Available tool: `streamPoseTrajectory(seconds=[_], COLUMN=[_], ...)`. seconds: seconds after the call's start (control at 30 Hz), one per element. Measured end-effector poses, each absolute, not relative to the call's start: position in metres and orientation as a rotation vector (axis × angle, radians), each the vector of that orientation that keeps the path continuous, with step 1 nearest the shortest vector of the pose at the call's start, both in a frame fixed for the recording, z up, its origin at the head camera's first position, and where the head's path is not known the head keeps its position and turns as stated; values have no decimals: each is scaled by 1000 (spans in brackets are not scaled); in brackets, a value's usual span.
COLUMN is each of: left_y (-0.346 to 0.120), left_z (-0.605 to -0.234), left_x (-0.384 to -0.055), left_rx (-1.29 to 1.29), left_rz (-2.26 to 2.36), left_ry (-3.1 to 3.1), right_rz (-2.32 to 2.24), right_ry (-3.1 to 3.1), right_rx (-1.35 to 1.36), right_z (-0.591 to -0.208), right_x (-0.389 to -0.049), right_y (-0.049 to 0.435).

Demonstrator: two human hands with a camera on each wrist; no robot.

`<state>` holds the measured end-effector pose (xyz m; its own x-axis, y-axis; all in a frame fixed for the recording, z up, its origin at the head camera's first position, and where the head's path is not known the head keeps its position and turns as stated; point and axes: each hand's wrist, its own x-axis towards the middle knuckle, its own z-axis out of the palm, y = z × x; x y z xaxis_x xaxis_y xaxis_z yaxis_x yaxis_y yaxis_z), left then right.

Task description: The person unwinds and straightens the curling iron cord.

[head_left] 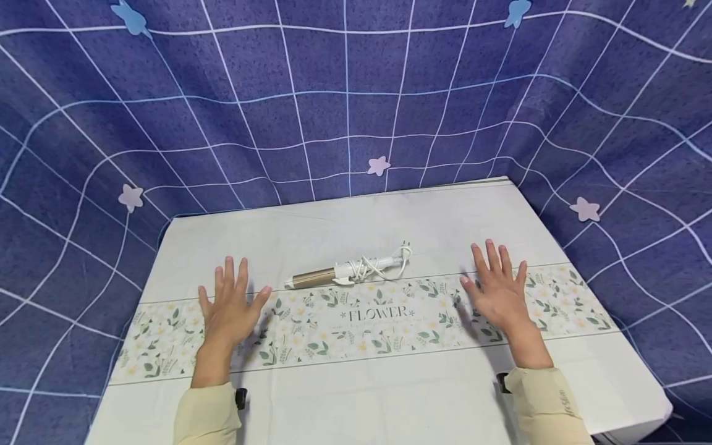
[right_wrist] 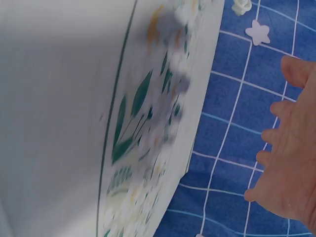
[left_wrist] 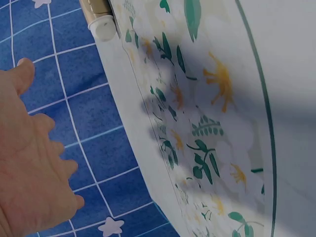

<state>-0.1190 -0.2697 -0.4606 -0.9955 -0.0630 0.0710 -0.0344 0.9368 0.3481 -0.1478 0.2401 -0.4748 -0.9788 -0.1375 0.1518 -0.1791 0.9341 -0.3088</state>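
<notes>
A curling iron (head_left: 347, 271) with a gold-brown barrel and white handle lies on the table, its white cord wound round the handle and its plug at the far right end. To its left, my left hand (head_left: 227, 312) is held over the flowered band, fingers spread and empty. My right hand (head_left: 499, 296) is spread the same way on the right side, apart from the iron. In the left wrist view, the iron's white tip (left_wrist: 103, 28) shows at the top, beyond the thumb. The right wrist view shows a bit of the white cord (right_wrist: 241, 6) at its upper edge.
A white tablecloth (head_left: 356, 402) with a floral strip lettered FLOWER covers the table. Blue grid-patterned curtain (head_left: 311, 117) with stars hangs behind and along both sides. Dark wrist straps (head_left: 241, 398) show at the beige cuffs.
</notes>
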Motion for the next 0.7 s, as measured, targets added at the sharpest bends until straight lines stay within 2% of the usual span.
streamPoseTrajectory(seconds=[0.7], left_y=[-248], left_z=[-461], left_x=[-129], left_rx=[65], left_rz=[-609], left_ry=[-2962], right_rz=[647], right_ry=[-2978], right_rx=[305], right_z=[-474], right_x=[-160], right_y=[203])
